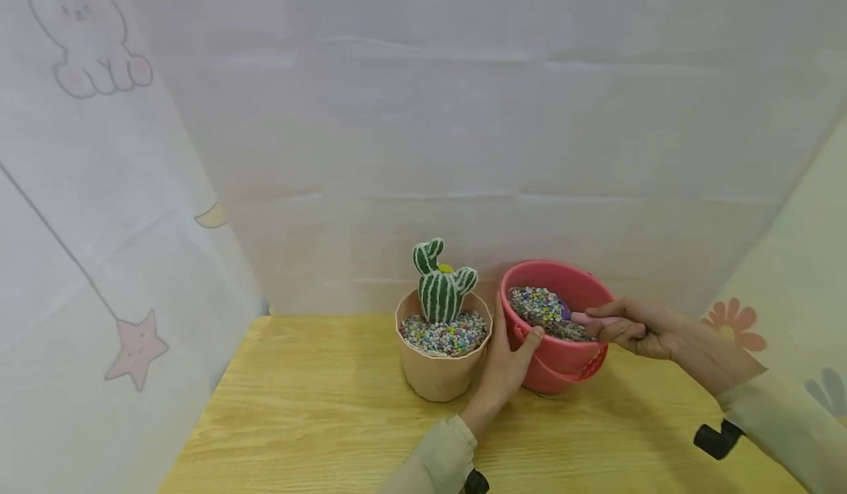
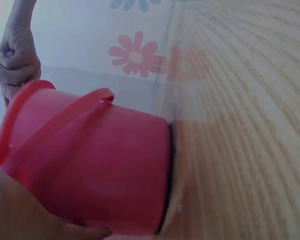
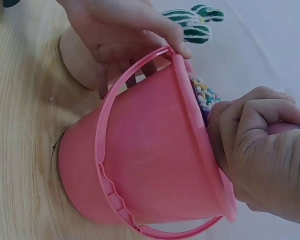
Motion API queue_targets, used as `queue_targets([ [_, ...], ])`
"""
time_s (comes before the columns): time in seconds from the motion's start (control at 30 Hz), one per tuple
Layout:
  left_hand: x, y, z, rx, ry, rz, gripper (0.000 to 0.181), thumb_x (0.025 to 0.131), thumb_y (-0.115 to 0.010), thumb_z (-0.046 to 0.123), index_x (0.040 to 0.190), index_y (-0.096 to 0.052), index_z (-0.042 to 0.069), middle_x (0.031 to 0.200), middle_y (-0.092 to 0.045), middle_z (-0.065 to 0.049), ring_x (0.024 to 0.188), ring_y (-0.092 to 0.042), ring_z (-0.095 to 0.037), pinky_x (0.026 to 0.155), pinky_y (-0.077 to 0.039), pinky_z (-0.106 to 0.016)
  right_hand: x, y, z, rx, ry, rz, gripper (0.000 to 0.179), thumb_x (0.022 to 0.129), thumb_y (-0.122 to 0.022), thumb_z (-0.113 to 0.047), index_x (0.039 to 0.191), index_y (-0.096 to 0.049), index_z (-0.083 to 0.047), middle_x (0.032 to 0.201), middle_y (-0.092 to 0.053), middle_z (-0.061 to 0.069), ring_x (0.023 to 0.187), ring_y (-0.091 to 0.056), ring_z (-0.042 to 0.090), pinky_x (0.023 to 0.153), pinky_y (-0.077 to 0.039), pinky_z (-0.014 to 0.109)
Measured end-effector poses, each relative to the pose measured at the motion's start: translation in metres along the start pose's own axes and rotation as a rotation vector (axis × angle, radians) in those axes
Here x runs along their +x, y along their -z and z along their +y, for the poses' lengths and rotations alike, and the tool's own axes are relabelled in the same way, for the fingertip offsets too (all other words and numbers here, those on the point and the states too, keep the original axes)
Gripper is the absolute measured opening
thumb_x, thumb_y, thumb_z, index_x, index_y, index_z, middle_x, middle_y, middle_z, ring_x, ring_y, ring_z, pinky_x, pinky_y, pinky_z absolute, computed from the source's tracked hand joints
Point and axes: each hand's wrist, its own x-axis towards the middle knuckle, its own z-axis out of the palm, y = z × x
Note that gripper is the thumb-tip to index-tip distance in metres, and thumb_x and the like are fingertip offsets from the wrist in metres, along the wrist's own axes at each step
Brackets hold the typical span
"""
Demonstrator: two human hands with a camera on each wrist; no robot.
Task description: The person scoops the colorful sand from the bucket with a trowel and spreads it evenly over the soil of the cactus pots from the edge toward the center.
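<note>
A pink bucket, its handle hanging down the front, has coloured pebbles inside. My left hand grips its left side, thumb over the rim and fingers along the outer wall. In my right hand is the pink handle of a small shovel, with a purple blade inside the bucket. Multicoloured pebbles are heaped on the blade and hide most of it. Just left of my left hand stands a cream pot holding similar pebbles and a green knitted cactus.
The pot and bucket stand side by side on a wooden table, near its back edge. A pale cloth backdrop rises right behind them. Printed side panels flank the table, with a pink star on the left and a flower on the right.
</note>
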Motion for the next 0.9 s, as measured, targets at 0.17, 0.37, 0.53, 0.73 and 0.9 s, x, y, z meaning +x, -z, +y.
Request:
queue_targets([
  [0.17,-0.01,-0.002,0.019,0.217,-0.042,0.078,0.086,0.099,-0.058,0.055,0.163,-0.003,0.04,0.164,-0.025,0.009,0.143,-0.034,-0.016,0.113,-0.034,-0.046,-0.007,-0.001,0.0,-0.001,0.015,-0.065,0.052,0.112,-0.012,-0.018,0.138,-0.051,0.006,0.079,-0.032,-0.004,0.055,-0.015,0.003,0.05,-0.028,0.013],
  [0.37,-0.02,-0.005,0.033,0.237,-0.094,0.084,0.086,0.1,-0.062,0.036,0.166,-0.008,0.023,0.164,-0.027,-0.003,0.147,-0.027,-0.019,0.115,-0.031,-0.045,-0.014,-0.003,-0.001,-0.044,0.029,-0.068,0.045,0.114,-0.021,-0.016,0.136,-0.053,0.006,0.078,-0.036,-0.003,0.056,-0.016,0.003,0.05,-0.028,0.014],
  [0.53,-0.029,0.004,0.045,0.213,-0.069,0.014,0.081,0.1,-0.063,0.027,0.165,-0.016,0.015,0.165,-0.026,-0.005,0.147,-0.026,-0.016,0.116,-0.027,-0.041,-0.013,-0.006,-0.001,-0.057,0.039,-0.073,0.053,0.112,-0.009,-0.017,0.133,-0.052,0.006,0.079,-0.036,-0.002,0.056,-0.017,0.003,0.049,-0.028,0.014],
  [0.73,-0.039,0.021,0.061,0.207,-0.071,-0.076,0.071,0.102,-0.061,0.025,0.163,-0.026,0.014,0.159,-0.038,-0.005,0.143,-0.037,-0.022,0.114,-0.032,-0.045,-0.013,-0.01,-0.004,-0.064,0.033,-0.085,0.05,0.112,-0.011,-0.017,0.134,-0.049,0.006,0.078,-0.029,-0.003,0.056,-0.016,0.003,0.048,-0.026,0.014],
  [0.9,-0.049,0.036,0.074,0.26,-0.099,-0.119,0.062,0.102,-0.06,0.026,0.158,-0.039,0.009,0.147,-0.053,-0.01,0.131,-0.051,-0.032,0.108,-0.039,-0.052,-0.012,-0.012,-0.005,-0.089,0.034,-0.101,0.041,0.113,-0.021,-0.015,0.136,-0.048,0.006,0.077,-0.028,-0.004,0.056,-0.016,0.005,0.048,-0.027,0.015],
])
